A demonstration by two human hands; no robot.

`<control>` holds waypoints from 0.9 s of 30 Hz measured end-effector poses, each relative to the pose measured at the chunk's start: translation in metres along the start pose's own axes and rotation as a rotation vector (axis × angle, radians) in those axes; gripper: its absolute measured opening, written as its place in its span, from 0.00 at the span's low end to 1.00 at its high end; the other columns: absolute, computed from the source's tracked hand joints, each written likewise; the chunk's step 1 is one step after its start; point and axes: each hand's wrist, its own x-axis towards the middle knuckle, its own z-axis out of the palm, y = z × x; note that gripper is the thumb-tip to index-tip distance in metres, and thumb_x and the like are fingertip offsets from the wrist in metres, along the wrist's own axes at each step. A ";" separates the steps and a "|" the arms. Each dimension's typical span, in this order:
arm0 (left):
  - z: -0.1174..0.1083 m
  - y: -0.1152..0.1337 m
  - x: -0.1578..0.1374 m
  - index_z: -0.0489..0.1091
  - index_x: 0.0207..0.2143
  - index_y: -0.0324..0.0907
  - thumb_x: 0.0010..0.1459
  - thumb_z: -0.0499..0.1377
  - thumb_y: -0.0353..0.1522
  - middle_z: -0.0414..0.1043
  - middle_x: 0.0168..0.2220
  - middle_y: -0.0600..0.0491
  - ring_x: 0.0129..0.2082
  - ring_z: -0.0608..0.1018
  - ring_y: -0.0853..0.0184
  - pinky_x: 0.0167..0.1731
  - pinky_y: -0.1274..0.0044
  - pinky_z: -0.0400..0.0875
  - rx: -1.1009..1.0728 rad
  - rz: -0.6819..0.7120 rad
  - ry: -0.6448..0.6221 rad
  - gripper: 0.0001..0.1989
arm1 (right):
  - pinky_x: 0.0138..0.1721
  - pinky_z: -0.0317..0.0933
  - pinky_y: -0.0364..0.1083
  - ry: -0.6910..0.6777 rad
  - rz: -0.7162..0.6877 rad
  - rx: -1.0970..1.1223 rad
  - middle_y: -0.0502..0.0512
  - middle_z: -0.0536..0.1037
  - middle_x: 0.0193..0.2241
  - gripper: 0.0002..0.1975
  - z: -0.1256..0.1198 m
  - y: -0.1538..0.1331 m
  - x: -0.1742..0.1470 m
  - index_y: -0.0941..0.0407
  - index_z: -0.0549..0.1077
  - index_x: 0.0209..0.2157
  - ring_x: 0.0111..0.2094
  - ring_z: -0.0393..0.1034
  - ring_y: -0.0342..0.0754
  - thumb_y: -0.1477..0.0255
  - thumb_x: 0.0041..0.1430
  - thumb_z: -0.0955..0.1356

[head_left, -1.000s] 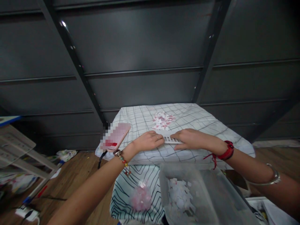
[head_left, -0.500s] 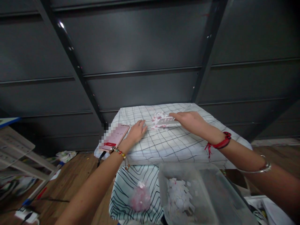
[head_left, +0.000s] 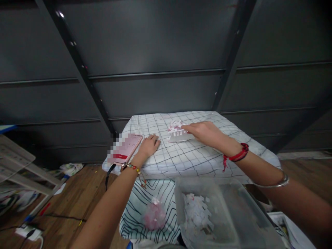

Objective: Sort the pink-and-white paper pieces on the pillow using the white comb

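Observation:
My right hand (head_left: 204,132) reaches across a checked white cushion (head_left: 192,160) and holds a white comb-like plastic piece (head_left: 178,136) against a small heap of pink and white paper bits (head_left: 174,126). My left hand (head_left: 149,145) rests flat on the cushion, fingers loosely curled, holding nothing. It lies just right of a pink phone (head_left: 125,149) at the cushion's left edge. A red cord is tied on my right wrist, a beaded bracelet on my left.
A clear plastic bin (head_left: 225,214) with several white paper pieces stands in front of me. A small pink bag (head_left: 155,215) lies on striped cloth (head_left: 137,211). Dark metal panels rise behind the cushion. A white rack (head_left: 18,169) and cables sit on the wooden floor at left.
My right hand carried the white piece from the cushion's near edge to the paper heap. My left hand let go of it and moved left, beside the phone.

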 end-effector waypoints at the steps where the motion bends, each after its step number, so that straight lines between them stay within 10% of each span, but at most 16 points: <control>1: 0.001 -0.001 0.000 0.66 0.47 0.38 0.63 0.47 0.33 0.65 0.53 0.44 0.55 0.67 0.60 0.53 0.69 0.62 -0.006 0.003 0.010 0.15 | 0.29 0.56 0.44 0.001 0.005 -0.012 0.57 0.78 0.36 0.20 -0.002 0.000 0.000 0.53 0.67 0.51 0.33 0.71 0.48 0.80 0.58 0.58; 27: 0.001 -0.002 -0.004 0.69 0.43 0.41 0.59 0.51 0.32 0.71 0.47 0.48 0.46 0.73 0.62 0.48 0.71 0.67 -0.115 -0.041 0.072 0.12 | 0.29 0.59 0.45 -0.014 0.047 0.001 0.58 0.78 0.38 0.24 -0.007 -0.005 -0.016 0.56 0.67 0.51 0.33 0.72 0.49 0.83 0.54 0.58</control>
